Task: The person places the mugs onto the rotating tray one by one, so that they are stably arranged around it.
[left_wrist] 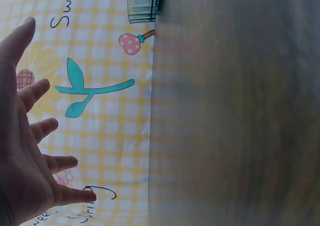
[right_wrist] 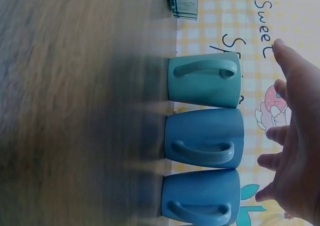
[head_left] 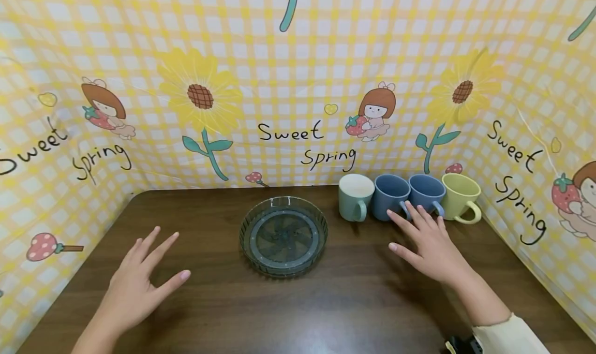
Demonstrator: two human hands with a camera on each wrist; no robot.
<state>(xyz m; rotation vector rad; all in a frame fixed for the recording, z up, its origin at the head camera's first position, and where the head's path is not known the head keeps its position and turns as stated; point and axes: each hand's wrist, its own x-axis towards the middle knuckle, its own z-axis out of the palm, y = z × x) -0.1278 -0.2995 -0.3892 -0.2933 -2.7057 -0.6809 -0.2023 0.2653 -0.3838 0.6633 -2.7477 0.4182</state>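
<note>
Four upright mugs stood in a row at the back right of a brown wooden surface (head_left: 195, 312). From left to right there was a pale teal mug with a white inside (head_left: 350, 204), a plain blue mug (head_left: 383, 205), a second blue mug (head_left: 426, 192) and a yellow-green mug (head_left: 456, 197). They stood side by side, very close together. A round, see-through, dark greenish dish with ribbed sides (head_left: 281, 240) sat flat near the middle, left of the mugs. Behind it all hung a yellow-and-white checked cloth (head_left: 279, 74).

The right hand (head_left: 430, 250) was nearest the mugs. Its fingers were spread wide and held nothing. In the head view its fingertips crossed in front of the blue mugs, but the right wrist view showed them apart. The left hand (head_left: 139, 279) was in the air, well left of the dish, with its fingers spread and holding nothing too.

The mugs looked hard and stiff, like pottery, so they might be a bit heavy and could chip if they bumped. Their sides looked smooth and maybe slippery. The handles faced the person, so a handle seemed the best place to hold. The dish looked like glass or hard plastic. It might slip or crack, and two hands on its opposite sides would be safest.
</note>
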